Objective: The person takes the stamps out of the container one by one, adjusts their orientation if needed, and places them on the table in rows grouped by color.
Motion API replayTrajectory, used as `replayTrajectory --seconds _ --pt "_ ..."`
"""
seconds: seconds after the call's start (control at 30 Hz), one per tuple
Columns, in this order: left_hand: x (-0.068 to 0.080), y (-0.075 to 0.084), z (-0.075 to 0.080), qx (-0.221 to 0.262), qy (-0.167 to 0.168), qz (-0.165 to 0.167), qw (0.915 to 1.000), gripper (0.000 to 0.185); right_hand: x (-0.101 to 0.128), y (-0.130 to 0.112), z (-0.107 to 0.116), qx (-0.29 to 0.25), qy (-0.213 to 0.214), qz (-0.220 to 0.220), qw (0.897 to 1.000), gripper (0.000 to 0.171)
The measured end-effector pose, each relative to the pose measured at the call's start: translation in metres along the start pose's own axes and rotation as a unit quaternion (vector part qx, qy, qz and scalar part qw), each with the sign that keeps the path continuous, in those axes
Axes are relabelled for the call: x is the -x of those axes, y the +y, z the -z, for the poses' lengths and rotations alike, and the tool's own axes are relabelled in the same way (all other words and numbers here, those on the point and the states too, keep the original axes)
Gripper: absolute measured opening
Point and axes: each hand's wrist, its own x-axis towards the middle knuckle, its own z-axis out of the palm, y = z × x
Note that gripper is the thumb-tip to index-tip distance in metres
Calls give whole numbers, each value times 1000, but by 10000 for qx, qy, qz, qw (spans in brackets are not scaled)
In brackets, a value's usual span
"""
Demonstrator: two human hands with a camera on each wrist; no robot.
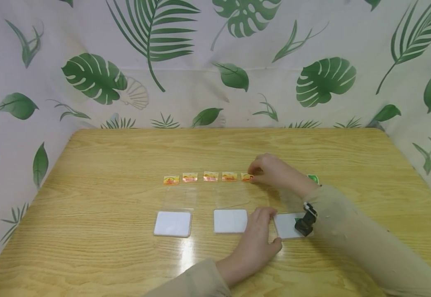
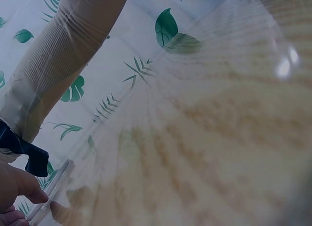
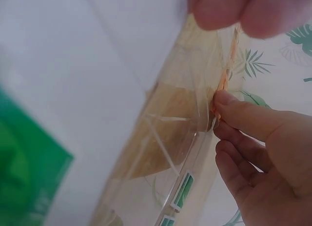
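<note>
My right hand (image 1: 275, 171) reaches to the right end of a row of small orange-and-yellow labels, pinching the edge of the last label (image 1: 246, 177) between thumb and fingers. In the right wrist view that label stands edge-on at the thumb tip. My left hand (image 1: 254, 243) rests lower down, between the middle white card (image 1: 230, 220) and the right white card (image 1: 287, 225). Its fingers are loosely bent, the fingertips near the right card's left edge. A green label (image 3: 29, 162) lies on that right card, partly hidden in the head view by the right wrist camera.
Another white card (image 1: 172, 224) lies at the left. Thin clear sheets (image 1: 232, 196) lie between the cards and the label row. A green label (image 1: 313, 178) shows behind the right forearm. A leaf-patterned cloth (image 1: 200, 62) hangs behind the wooden table (image 1: 89, 185).
</note>
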Motion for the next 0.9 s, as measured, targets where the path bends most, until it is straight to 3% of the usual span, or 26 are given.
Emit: replayTrajectory --seconds 0.57,0.9 --pt "0 1 -1 48 -84 117 9999 53 11 1 5 -265 106 -50 9996 21" --pt "-1 1 1 124 -314 321 9989 55 51 -3 16 -289 387 -224 9986 21"
